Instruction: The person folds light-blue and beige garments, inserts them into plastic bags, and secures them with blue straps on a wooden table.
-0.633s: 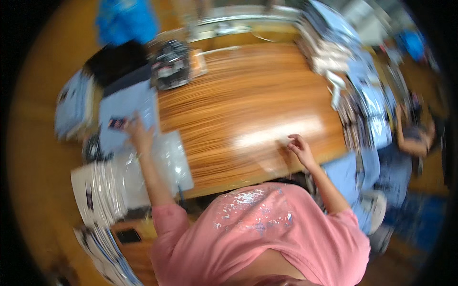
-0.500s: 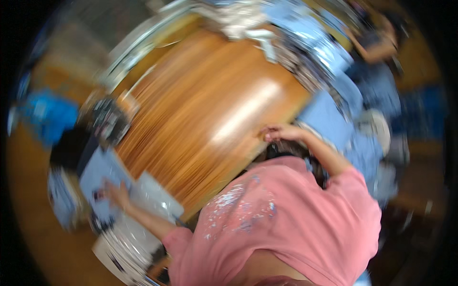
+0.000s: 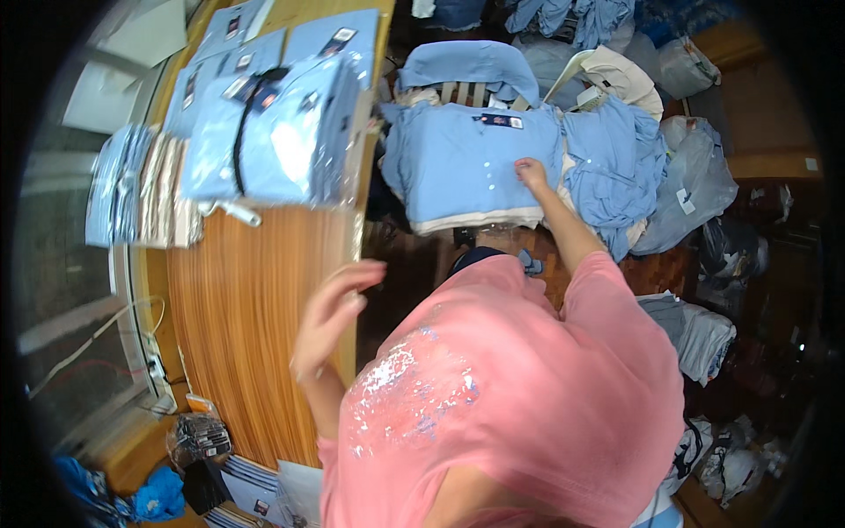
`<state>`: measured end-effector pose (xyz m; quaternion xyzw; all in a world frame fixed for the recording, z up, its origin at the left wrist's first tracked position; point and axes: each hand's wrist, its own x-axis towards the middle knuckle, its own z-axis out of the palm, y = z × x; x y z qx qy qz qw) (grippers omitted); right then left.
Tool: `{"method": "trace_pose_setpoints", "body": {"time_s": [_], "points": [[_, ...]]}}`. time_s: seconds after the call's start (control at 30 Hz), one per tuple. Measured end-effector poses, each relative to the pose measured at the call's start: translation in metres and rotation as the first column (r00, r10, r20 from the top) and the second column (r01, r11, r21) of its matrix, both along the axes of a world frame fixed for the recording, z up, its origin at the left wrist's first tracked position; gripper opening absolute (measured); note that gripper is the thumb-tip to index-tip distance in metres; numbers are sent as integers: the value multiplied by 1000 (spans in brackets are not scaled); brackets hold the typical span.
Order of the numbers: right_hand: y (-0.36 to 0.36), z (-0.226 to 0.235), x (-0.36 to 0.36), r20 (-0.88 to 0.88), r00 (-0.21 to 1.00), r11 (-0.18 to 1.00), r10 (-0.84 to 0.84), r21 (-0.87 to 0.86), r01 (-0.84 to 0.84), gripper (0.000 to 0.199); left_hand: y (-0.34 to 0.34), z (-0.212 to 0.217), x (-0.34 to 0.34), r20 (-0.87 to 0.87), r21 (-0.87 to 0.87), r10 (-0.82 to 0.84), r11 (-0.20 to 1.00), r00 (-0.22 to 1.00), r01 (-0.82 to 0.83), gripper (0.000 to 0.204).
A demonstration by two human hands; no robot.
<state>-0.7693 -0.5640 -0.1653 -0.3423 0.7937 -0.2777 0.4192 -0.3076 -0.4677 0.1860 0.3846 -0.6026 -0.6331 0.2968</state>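
Note:
My right hand (image 3: 530, 174) is over a light blue buttoned shirt (image 3: 466, 172) with a dark label, lying on top of a stack to the right of the table. Its fingers are curled in, and whether they pinch the cloth cannot be made out. Around the table's right edge hovers my left hand (image 3: 330, 317), fingers bent and apart, holding nothing. Beyond it on the wooden table (image 3: 255, 317) lies a pile of folded blue shirts in clear plastic (image 3: 290, 145), with a black band across it.
More packed blue shirts (image 3: 233, 26) lie at the table's far end. Folded blue and beige garments (image 3: 141, 189) stand along its left side. Loose blue garments (image 3: 612, 163) and a clear plastic bag (image 3: 691, 198) are at right. Blue plastic (image 3: 158, 493) lies lower left.
The view has turned to the right, toward the shirt stack. My left hand has left the blue package at lower left for the table's edge. My right hand now reaches over the shirt.

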Motion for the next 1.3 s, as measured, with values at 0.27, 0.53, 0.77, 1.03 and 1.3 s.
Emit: {"method": "trace_pose_setpoints", "body": {"time_s": [0.27,0.53,0.77,1.03,1.3], "points": [[-76,-59,39,-445,855,930,266,-115,-349,23,-192,-274,-226,587,13,-340,911,735,412,22],[-115,-38,39,-491,698,849,521,209,-486,26,-238,-374,-287,762,-229,-35,919,647,320,22],[-108,-17,35,147,977,944,158,-311,-106,12,-257,-345,-289,368,-175,-46,978,929,117,17],[-71,54,43,389,916,890,100,-447,93,14,-262,-269,-281,395,-414,-148,853,907,319,15],[-82,156,63,410,884,807,223,-587,69,10,-261,-101,-237,85,-480,296,849,951,-222,10]]}}
